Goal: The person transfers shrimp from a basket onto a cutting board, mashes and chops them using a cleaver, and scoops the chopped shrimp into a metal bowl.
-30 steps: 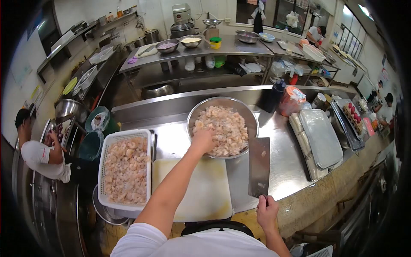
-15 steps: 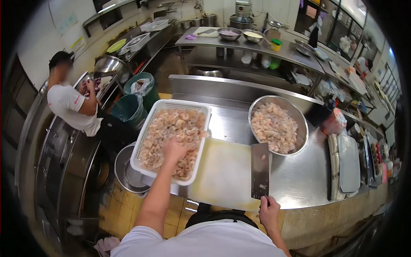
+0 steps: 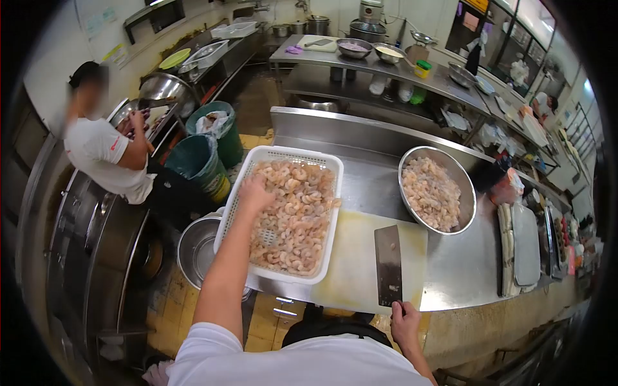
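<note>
My left hand [image 3: 255, 195] reaches into the white perforated basket [image 3: 331, 248], touching the peeled shrimp [image 3: 293, 212] near its far left side. The fingers are bent down among the shrimp, so I cannot see whether they hold any. A patch of bare basket bottom shows beside my wrist. My right hand [image 3: 404, 325] is closed around the handle of a cleaver [image 3: 388, 264]. Its broad, dark blade lies over the white cutting board [image 3: 347, 257], pointing away from me. To the right, a steel bowl [image 3: 472, 215] holds more shrimp [image 3: 431, 193].
The steel table [image 3: 457, 270] has a raised back edge. Wrapped packs and a lidded tray [image 3: 526, 244] stand at its right end. A pot [image 3: 196, 248] is below the basket's left side. Green bins [image 3: 193, 161] and a co-worker in a white shirt [image 3: 96, 151] are at left.
My left hand has shifted up and left within the basket, and bare basket bottom now shows. The view has swung slightly. The cleaver remains in my right hand, its blade now further inside the board's edge.
</note>
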The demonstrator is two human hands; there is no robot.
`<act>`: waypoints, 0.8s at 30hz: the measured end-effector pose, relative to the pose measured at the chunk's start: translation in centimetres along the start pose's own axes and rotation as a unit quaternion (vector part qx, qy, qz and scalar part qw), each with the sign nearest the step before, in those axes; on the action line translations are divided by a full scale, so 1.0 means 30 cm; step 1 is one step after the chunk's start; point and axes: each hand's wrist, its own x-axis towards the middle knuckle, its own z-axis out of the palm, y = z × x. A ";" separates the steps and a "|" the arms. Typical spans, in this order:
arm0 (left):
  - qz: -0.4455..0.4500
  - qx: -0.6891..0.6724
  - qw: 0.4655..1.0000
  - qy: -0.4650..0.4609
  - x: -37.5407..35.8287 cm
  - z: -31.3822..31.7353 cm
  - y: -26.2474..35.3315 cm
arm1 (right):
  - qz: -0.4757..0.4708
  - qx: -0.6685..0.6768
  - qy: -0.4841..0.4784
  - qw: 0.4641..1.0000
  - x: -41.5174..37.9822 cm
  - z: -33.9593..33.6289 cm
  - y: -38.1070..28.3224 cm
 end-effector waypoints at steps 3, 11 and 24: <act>0.046 -0.025 0.999 0.004 0.081 -0.014 0.094 | -0.011 -0.015 0.028 0.999 -0.038 0.012 0.033; 0.123 -0.369 0.900 -0.197 -0.105 0.304 0.386 | 0.054 -0.003 0.056 0.997 -0.074 -0.004 0.036; 0.018 -0.034 0.985 -0.166 0.243 0.180 0.128 | 0.022 -0.051 0.067 0.996 -0.013 -0.030 0.023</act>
